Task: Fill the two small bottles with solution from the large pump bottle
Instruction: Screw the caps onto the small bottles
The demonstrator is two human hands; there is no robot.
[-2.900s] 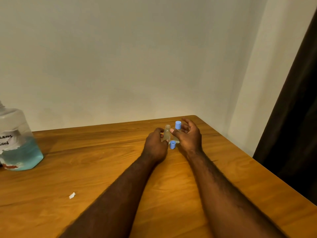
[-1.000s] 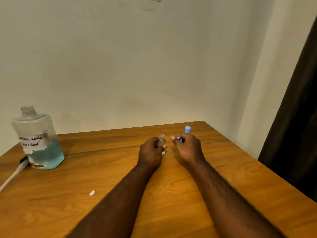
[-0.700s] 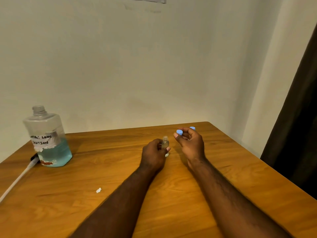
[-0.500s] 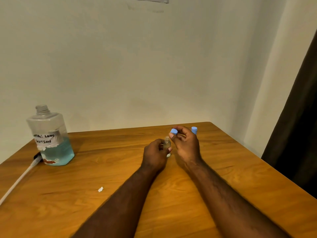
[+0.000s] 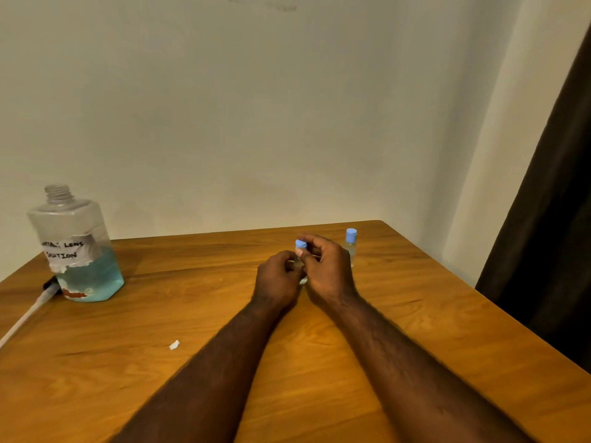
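My left hand [image 5: 277, 279] grips a small clear bottle [image 5: 301, 276] standing on the wooden table [image 5: 415, 314]; most of it is hidden between my hands. My right hand [image 5: 326, 270] pinches a blue cap [image 5: 301, 244] right over that bottle's neck. A second small bottle [image 5: 350, 247], with its blue cap on, stands just behind my right hand. The large bottle [image 5: 75, 247] stands far left, its neck bare with no pump on it, about a third full of blue solution, with a handwritten label.
A white tube with a black end [image 5: 28, 311], perhaps the pump, lies beside the large bottle at the left edge. A small white scrap [image 5: 174, 345] lies on the table. A dark curtain [image 5: 550, 219] hangs at the right. The wall is close behind.
My right hand picked a blue cap off the table and brought it left onto the neck of the bottle held by my left hand. The capped bottle behind now stands free.
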